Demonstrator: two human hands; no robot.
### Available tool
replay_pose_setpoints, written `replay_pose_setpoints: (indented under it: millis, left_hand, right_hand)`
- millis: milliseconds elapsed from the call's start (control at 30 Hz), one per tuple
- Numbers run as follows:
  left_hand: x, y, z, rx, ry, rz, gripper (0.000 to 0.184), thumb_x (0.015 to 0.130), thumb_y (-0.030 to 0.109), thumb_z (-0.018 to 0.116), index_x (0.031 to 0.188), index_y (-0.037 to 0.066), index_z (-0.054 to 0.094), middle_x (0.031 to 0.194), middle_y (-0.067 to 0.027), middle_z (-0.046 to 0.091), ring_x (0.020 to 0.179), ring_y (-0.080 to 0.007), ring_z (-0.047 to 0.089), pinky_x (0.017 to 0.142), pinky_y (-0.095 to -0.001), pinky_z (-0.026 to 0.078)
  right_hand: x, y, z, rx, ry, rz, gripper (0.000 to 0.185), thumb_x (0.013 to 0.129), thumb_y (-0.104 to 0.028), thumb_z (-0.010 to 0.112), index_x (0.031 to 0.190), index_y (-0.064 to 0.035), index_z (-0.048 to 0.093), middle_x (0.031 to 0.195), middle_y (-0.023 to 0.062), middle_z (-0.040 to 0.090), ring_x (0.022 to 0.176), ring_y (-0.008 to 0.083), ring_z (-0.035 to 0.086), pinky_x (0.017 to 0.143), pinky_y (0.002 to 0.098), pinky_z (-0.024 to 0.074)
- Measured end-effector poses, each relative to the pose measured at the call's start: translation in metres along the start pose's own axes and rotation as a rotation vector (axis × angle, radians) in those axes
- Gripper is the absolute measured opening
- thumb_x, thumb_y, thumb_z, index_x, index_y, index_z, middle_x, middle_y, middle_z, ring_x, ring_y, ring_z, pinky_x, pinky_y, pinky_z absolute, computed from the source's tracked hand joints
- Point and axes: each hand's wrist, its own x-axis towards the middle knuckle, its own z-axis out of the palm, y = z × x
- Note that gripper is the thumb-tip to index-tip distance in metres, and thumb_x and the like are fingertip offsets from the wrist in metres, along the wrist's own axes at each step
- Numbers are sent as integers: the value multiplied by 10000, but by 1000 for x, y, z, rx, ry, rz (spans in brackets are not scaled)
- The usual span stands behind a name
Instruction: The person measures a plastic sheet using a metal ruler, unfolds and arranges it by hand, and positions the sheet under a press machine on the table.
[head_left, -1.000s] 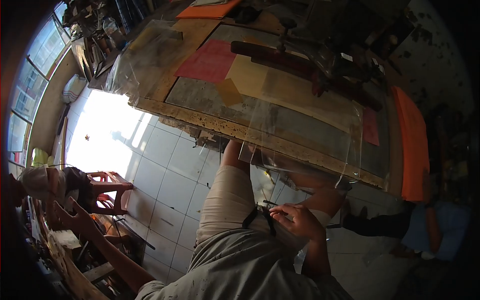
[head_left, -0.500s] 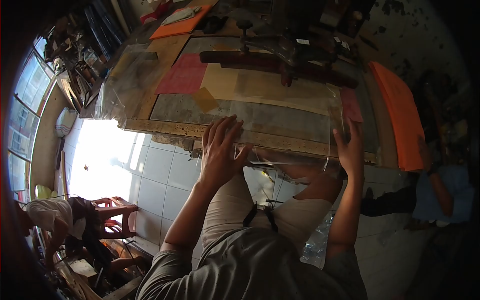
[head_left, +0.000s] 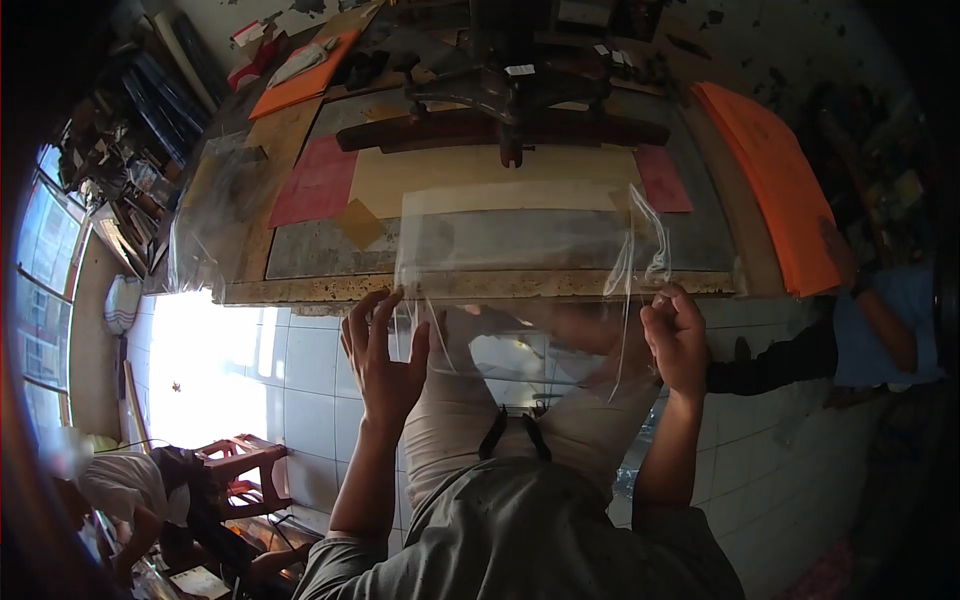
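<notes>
A clear plastic sheet (head_left: 510, 240) spans the table's front edge, its near part hanging over my lap. Creases run down its right side, where my right hand (head_left: 677, 340) pinches it with curled fingers. By the sheet's left edge is my left hand (head_left: 385, 365), fingers stretched and thumb apart. Whether those fingertips press on the plastic I cannot tell. Beyond the sheet lie a long cream strip (head_left: 480, 180), a red piece (head_left: 315, 180) at its left and another red piece (head_left: 662, 180) at its right. A small tan square (head_left: 360, 224) lies nearer me.
A dark metal machine with a long bar (head_left: 590, 130) stands over the table's far part. Orange sheets (head_left: 765, 180) lie on the right, more orange material (head_left: 300, 85) at back left. Clear plastic (head_left: 205, 225) drapes the left corner. One person (head_left: 125, 490) is lower left, another (head_left: 880, 330) right.
The plastic sheet has come toward me and now hangs further over the front edge. Both hands have drawn back; my right hand has closed on the sheet. The view has shifted to the right.
</notes>
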Motion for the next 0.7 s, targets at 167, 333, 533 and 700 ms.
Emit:
replay_pose_setpoints:
  millis: [167, 333, 533, 700]
  left_hand:
    - [12, -2, -6, -16, -4, -43, 603, 974, 180, 729, 1512, 43, 494, 1387, -192, 620, 1251, -304, 610, 1099, -469, 426]
    - [15, -6, -11, -783, -1, -364, 473, 1026, 209, 701, 1411, -22, 552, 948, -67, 728, 844, -101, 669, 747, -250, 525]
    - [13, 2, -28, -839, -15, -452, 254, 1097, 227, 579, 1187, -9, 606, 844, -84, 755, 651, -116, 665, 569, -235, 485]
    - [7, -7, -43, -864, -138, -461, 243, 1126, 243, 508, 1203, 20, 564, 902, -136, 769, 663, -153, 722, 523, -249, 495]
  right_hand:
    - [-30, 35, -6, 220, -111, -159, 386, 1033, -261, 696, 1270, 37, 629, 711, -45, 477, 560, 44, 430, 508, 221, 357]
    - [-33, 29, -5, 108, -88, -96, 331, 1061, -289, 650, 1235, -8, 627, 734, -13, 521, 655, 97, 576, 561, 235, 418]
    - [-28, 28, 1, 93, -165, 120, 236, 1103, -248, 569, 1211, -40, 605, 885, 111, 705, 478, 47, 489, 473, 195, 408]
    - [-27, 42, 7, 147, -185, 60, 268, 1078, -248, 621, 1258, -52, 588, 917, 101, 707, 700, 86, 605, 638, 253, 475]
